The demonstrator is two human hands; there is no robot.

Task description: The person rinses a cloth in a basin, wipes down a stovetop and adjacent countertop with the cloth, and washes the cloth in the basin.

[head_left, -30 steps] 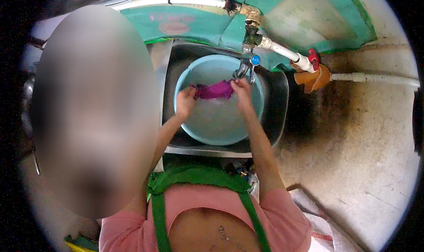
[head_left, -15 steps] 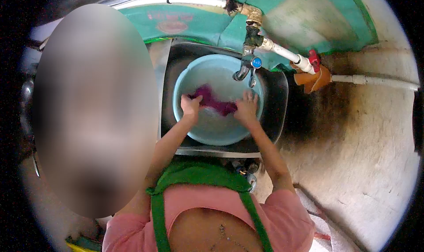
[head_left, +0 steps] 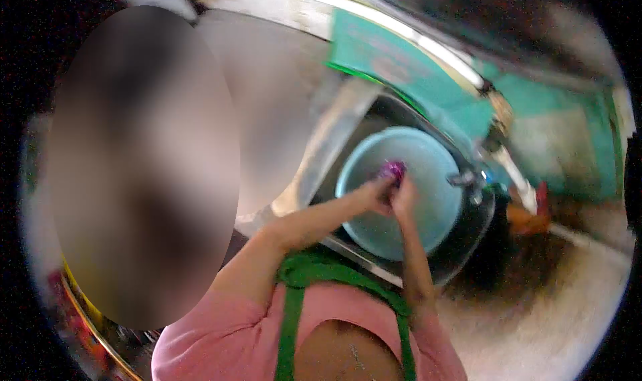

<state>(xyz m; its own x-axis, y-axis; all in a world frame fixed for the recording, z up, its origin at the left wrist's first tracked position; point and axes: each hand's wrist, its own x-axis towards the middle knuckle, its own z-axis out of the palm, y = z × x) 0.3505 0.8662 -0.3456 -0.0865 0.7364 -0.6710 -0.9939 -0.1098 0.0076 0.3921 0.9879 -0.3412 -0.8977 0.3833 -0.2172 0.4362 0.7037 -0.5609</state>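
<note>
A bunched, wet-looking purple cloth (head_left: 394, 171) is held over a round light-blue basin (head_left: 433, 228). My left hand (head_left: 374, 195) is closed around the cloth from the left. Close against it, my right hand (head_left: 404, 197) grips the same cloth from the right. Motion blur and the hands themselves hide the cloth's lower part. The basin sits in a dark metal sink (head_left: 458, 264), with cloudy water seeming to fill its bottom.
A metal tap (head_left: 463, 179) reaches over the basin's right rim. White pipe (head_left: 516, 170) with a red valve handle (head_left: 542, 197) runs along the wall behind. Green sheeting (head_left: 388, 57) covers that wall. Left of the sink lies a pale counter edge (head_left: 334, 130). A large blurred oval covers the left side.
My hands have come together, and the cloth stretched between them is now a compact bunch. The view has turned, so the basin and tap appear farther right and lower.
</note>
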